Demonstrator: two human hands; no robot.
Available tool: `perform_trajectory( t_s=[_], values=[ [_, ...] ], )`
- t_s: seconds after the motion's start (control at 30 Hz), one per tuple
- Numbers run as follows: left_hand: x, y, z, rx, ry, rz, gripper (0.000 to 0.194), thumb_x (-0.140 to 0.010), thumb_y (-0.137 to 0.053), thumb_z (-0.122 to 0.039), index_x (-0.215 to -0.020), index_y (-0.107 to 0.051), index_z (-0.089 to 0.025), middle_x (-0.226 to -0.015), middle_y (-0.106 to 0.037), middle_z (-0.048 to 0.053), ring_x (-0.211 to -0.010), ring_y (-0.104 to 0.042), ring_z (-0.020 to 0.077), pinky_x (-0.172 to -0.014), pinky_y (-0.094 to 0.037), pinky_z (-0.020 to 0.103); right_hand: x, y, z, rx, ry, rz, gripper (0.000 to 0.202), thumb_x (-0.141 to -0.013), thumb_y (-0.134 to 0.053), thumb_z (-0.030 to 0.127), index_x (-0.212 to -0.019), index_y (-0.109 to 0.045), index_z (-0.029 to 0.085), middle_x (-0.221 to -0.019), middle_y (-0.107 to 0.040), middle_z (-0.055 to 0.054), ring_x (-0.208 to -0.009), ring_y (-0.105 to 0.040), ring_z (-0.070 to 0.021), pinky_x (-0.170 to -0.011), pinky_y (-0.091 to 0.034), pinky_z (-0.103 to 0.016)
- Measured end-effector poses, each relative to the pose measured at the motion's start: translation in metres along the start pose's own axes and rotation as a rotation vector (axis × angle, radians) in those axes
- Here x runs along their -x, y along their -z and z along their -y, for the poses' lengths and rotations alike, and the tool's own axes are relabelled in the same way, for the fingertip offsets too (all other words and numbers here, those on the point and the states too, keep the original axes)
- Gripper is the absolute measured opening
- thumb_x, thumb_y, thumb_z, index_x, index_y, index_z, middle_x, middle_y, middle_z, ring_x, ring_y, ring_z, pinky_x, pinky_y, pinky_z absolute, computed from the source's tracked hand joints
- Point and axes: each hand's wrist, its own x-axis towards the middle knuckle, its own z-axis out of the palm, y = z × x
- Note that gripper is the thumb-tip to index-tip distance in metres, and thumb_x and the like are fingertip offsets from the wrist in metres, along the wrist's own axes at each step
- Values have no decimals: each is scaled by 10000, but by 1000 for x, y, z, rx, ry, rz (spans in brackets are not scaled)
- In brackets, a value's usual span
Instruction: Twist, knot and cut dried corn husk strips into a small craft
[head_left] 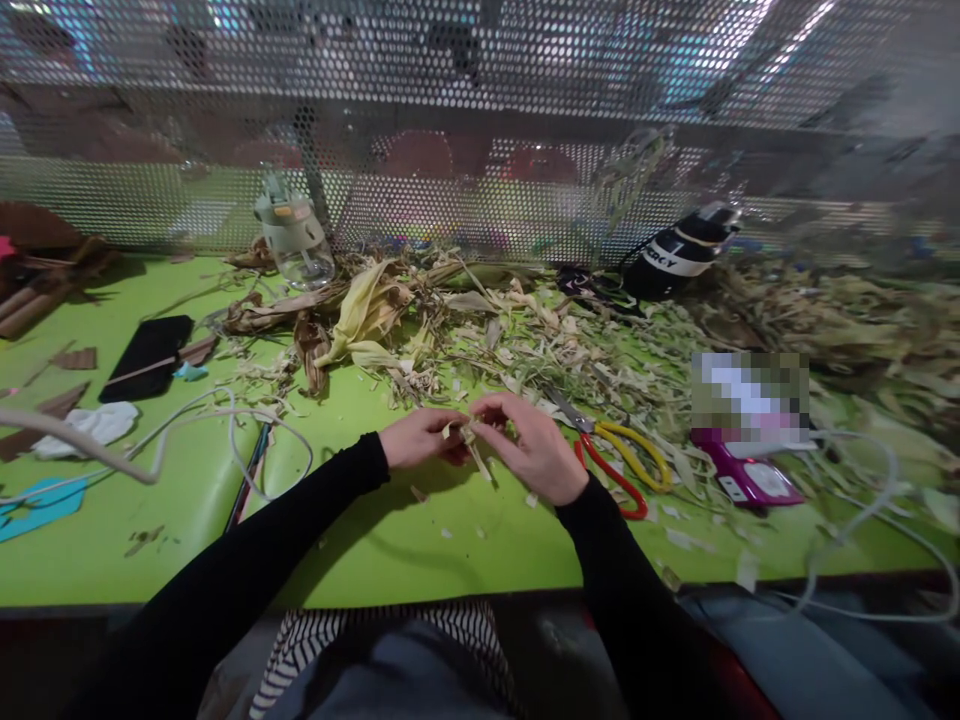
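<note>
Above the green table [480, 540], my left hand [421, 438] and my right hand [534, 445] meet at the fingertips, both closed on a small pale husk piece [478, 458]. One strip of it hangs down between them. Just right of my right hand lie scissors [630, 455] with one yellow and one red handle, their blades pointing up and left. Beyond my hands sits a yellowish corn husk [364, 315] among dry brown husks. Shredded husk bits [525, 345] spread across the table behind and to the right.
At the back stand a clear bottle [296, 240] and a tilted black bottle [679, 255] before a perforated metal screen [450, 190]. A black phone [146, 357] and white cable [232, 430] lie left. A magenta device [750, 475] with a cable is right.
</note>
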Motion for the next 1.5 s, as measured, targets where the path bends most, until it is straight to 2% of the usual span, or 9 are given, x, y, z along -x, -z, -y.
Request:
perform_trajectory(
  t_s=[0.13, 0.43, 0.57, 0.7, 0.87, 1.03, 1.2, 1.37, 1.5],
  values=[
    [0, 0, -2, 158, 23, 25, 244, -747, -654, -313, -868, -573, -117, -738, -631, 32, -720, -630, 115, -768, -515, 296, -2, 4, -3, 47, 58, -102, 60, -858, -544, 213, -884, -585, 178, -905, -621, -73, -823, -559, -174, -700, -471, -312],
    [0, -3, -3, 159, 39, 29, 115, -730, -617, -151, -829, -579, -105, -750, -630, 37, -715, -623, 110, -784, -509, 299, -2, -1, -6, 20, 106, -47, 89, -861, -542, 204, -821, -618, 180, -825, -629, -57, -795, -576, -166, -698, -474, -306],
    [0, -3, -4, 171, 41, 8, 123, -724, -621, -159, -828, -585, -104, -737, -632, 36, -702, -622, 111, -768, -511, 300, -2, 0, -6, 16, 113, -29, 92, -857, -548, 215, -819, -623, 179, -829, -627, -56, -796, -576, -167, -701, -474, -310],
    [0, -2, -3, 188, 20, 9, 162, -741, -622, -195, -876, -592, -110, -762, -649, 46, -696, -621, 110, -776, -506, 315, -2, 3, -5, 39, 46, -119, 98, -861, -541, 241, -868, -616, 178, -878, -628, -73, -826, -575, -186, -713, -479, -341],
    [-1, -3, -3, 143, 13, -4, 131, -729, -643, -199, -806, -592, -106, -731, -641, 40, -700, -615, 114, -775, -500, 317, -2, 1, -2, 4, 71, -78, 99, -851, -555, 264, -804, -606, 194, -816, -627, -53, -784, -567, -180, -692, -474, -332],
    [-1, -4, -4, 166, -32, -75, 203, -746, -654, -276, -833, -573, -111, -804, -656, 71, -715, -613, 115, -784, -487, 322, -2, 2, -1, 35, -46, -262, 202, -847, -555, 338, -712, -549, 188, -704, -557, -35, -593, -473, -130, -517, -397, -257],
    [-2, -6, -5, 153, -91, -131, 325, -787, -609, -249, -1061, -509, -105, -750, -622, 30, -664, -600, 97, -720, -489, 283, -2, -2, -1, 12, -236, -55, 255, -835, -548, 416, -754, -574, 176, -663, -582, -8, -554, -496, -119, -511, -398, -252],
    [2, -8, -8, 116, -127, -94, 565, -778, -598, -167, -1273, -325, -159, -780, -612, 3, -593, -587, 80, -633, -483, 247, -3, -7, 3, -393, -282, 122, 284, -801, -597, 351, -1027, -542, 187, -837, -671, -27, -718, -644, -171, -674, -518, -349],
    [5, -7, -9, 75, -83, -75, 633, -810, -551, -162, -1331, -192, -133, -606, -586, -33, -527, -565, 86, -562, -450, 224, -2, -7, 2, -593, -290, 127, 192, -813, -580, 309, -952, -516, 194, -777, -678, -17, -720, -662, -171, -731, -525, -367]
  ],
)
